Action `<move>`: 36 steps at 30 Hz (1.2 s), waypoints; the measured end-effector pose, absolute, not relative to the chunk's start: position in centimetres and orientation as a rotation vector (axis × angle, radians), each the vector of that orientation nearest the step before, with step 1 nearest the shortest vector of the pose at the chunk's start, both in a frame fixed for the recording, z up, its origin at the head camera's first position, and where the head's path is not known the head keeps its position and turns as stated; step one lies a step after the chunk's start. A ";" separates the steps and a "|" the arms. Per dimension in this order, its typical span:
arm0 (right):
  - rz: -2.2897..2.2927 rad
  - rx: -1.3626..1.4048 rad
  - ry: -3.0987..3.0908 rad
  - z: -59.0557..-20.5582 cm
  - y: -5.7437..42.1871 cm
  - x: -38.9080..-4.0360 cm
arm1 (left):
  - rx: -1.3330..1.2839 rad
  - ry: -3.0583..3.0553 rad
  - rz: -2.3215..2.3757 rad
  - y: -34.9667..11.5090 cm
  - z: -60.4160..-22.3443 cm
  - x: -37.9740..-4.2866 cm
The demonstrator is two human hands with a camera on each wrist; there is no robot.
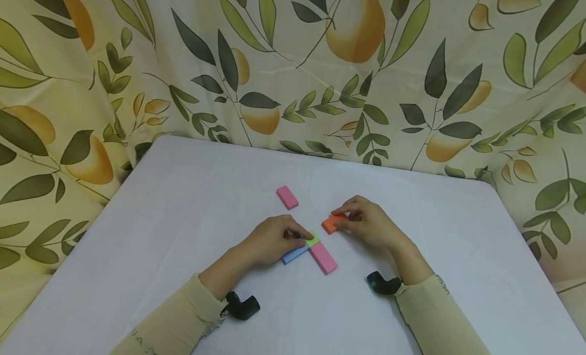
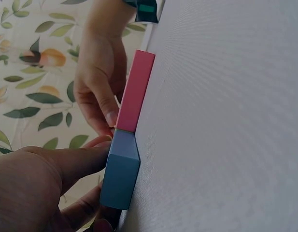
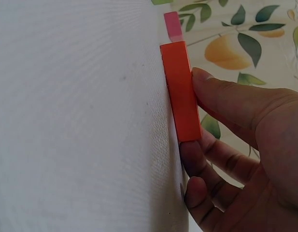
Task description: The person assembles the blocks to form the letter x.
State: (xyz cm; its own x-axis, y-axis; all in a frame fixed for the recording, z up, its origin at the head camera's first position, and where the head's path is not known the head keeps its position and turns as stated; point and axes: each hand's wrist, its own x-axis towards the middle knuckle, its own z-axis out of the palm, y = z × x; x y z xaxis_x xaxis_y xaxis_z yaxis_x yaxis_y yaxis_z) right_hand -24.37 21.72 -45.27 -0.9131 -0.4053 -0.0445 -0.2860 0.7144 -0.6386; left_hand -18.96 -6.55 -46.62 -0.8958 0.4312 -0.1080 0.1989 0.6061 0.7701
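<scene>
In the head view, my left hand (image 1: 270, 239) rests over a blue block (image 1: 295, 254) and a small green block (image 1: 313, 239). Its thumb lies against the blue block, while the index fingertip touches the green one. The other fingers curl by the blue block's far side, partly hidden. A pink block (image 1: 323, 257) lies flat, its end touching the green block. To the right, my right hand (image 1: 373, 225) pinches an orange block (image 3: 181, 92) between thumb and fingers, close to the table surface. The orange block is apart from the joined blocks.
Another pink block (image 1: 287, 198) lies by itself farther back on the white table (image 1: 206, 187). A patterned cloth with leaves and fruit (image 1: 320, 80) hangs behind the table's back edge. Black cameras are worn on both wrists.
</scene>
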 end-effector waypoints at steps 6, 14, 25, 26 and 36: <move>-0.974 -0.559 2.743 -45.3 21.8 -24.4 | 0.518 2.556 1.168 -6.5 -46.5 -19.0; -0.967 -0.557 2.739 -45.2 21.7 -24.4 | 0.511 2.567 1.162 -6.5 -46.7 -19.0; -0.971 -0.557 2.742 -45.4 21.7 -24.4 | 0.507 2.567 1.150 -6.5 -46.7 -18.9; -0.970 -0.554 2.741 -45.4 21.7 -24.4 | 0.511 2.567 1.151 -6.5 -46.7 -18.9; -0.961 -0.541 2.731 -45.2 21.7 -24.4 | 0.501 2.563 1.164 -6.5 -46.7 -18.9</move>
